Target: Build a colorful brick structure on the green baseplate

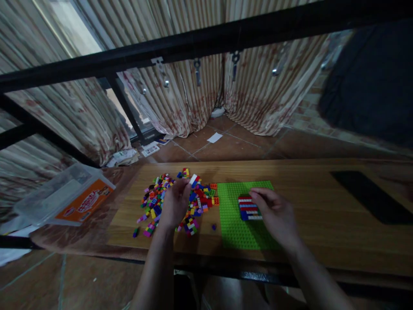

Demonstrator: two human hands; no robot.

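My left hand [176,201] is closed in a pinch over the pile of loose building bricks [161,193]. Between its fingertips is a small stack of bricks [194,180] in white, red and blue. To the right, a green baseplate [232,234] lies flat on the wooden board. On it sits a striped block of bricks [248,207] in red, white and blue rows. The fingers of my right hand [280,213] are closed at the block's far right corner, and the hand covers its right edge.
At the left stands a clear plastic box [61,185] with an orange label. A dark flat object [371,196] lies at the right of the wooden board [309,185]. A black metal bar [200,43] crosses in front of striped curtains. A single purple brick [214,227] lies near the baseplate.
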